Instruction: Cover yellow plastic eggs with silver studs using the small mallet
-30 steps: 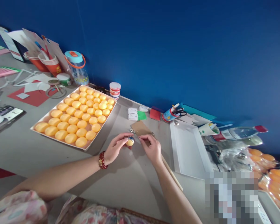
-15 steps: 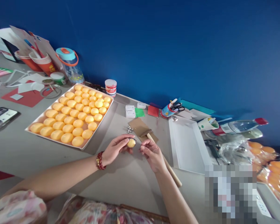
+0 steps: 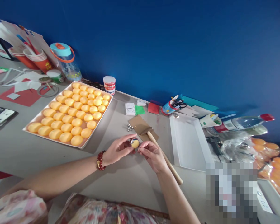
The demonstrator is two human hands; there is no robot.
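Between the thumb and fingers of my left hand (image 3: 118, 149) is a small round piece (image 3: 135, 142), yellow on its face with a dark, shiny silvery rim. My right hand (image 3: 151, 154) is close beside it on the right, thumb and fingertips pinched together; what they hold, if anything, is too small to make out. Beyond the hands lies a cluster of small silvery pieces (image 3: 130, 127). A hammer with a wooden handle (image 3: 170, 165) rests under and beside my right hand, its head on a brown cardboard piece (image 3: 138, 123).
On the left stands a shallow tray (image 3: 83, 145) of orange-yellow balls. A white box lid (image 3: 188, 143) lies to the right, near a pen cup (image 3: 169, 108) with scissors. Small white boxes (image 3: 130, 111), a lidded tub (image 3: 109, 84) and a plastic bottle (image 3: 242, 123) stand near the blue wall.
My left hand has turned the round piece and brought it slightly right. My right fingertips have closed in toward its edge. The view has shifted a little.
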